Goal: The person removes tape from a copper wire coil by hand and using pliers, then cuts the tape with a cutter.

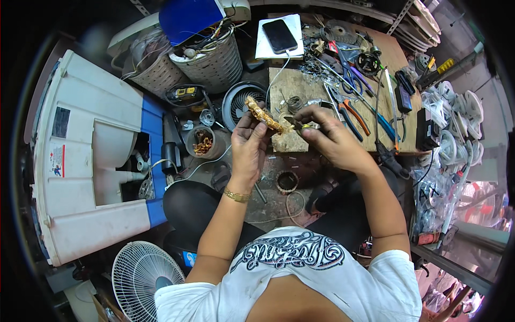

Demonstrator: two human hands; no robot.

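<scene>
My left hand [250, 140] grips a bundle of copper wire [261, 111], holding it up over the near left edge of a plywood board [287, 140]. My right hand [322, 134] holds a small dark tool with yellow on it [294, 122], likely pliers or cutters, at the bundle's right end. A loose wire coil [294, 104] lies on the board just beyond. Pliers with orange handles [357, 118], blue scissors [351, 78] and other hand tools lie to the right. A plastic container [190, 140] with copper scrap [203, 145] stands left of my left hand.
A white phone [279, 36] with dark screen, on paper, is at the back. Wire-filled buckets [206, 64] and a white appliance [80, 204] stand left. A fan [142, 263] is lower left, stacked white parts [456, 118] right, a round metal part [287, 182] on the floor below my hands.
</scene>
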